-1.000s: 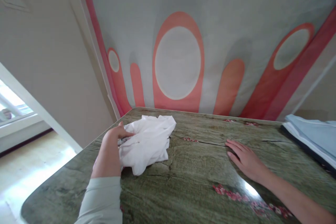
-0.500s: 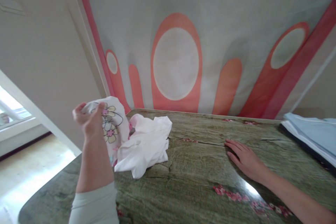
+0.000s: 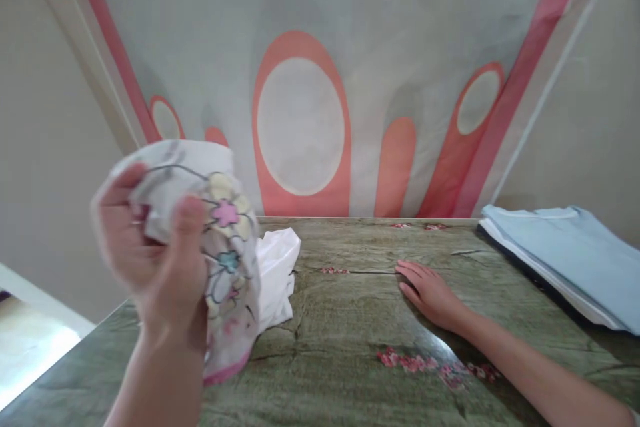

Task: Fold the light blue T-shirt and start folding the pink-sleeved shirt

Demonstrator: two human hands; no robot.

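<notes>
Along the back, a grey sheet (image 3: 300, 7) printed with pink ovals. Below it, a green marbled table (image 3: 350, 353). At the right edge, folded pale-blue laundry (image 3: 565, 253). Raised clear of the tabletop at the left, a flowered cloth (image 3: 225, 240), bunched in the left hand (image 3: 145, 253), fingers and thumb closed around it. Just behind, crumpled on the table, a white garment (image 3: 277, 273). Flat on the surface, palm down, fingers together, the right hand (image 3: 430, 290), apart from both fabrics.

Soft printed cloth garment (image 3: 220, 247), glossy marbled stone table (image 3: 350, 360), smooth folded blue fabric (image 3: 565, 253).
</notes>
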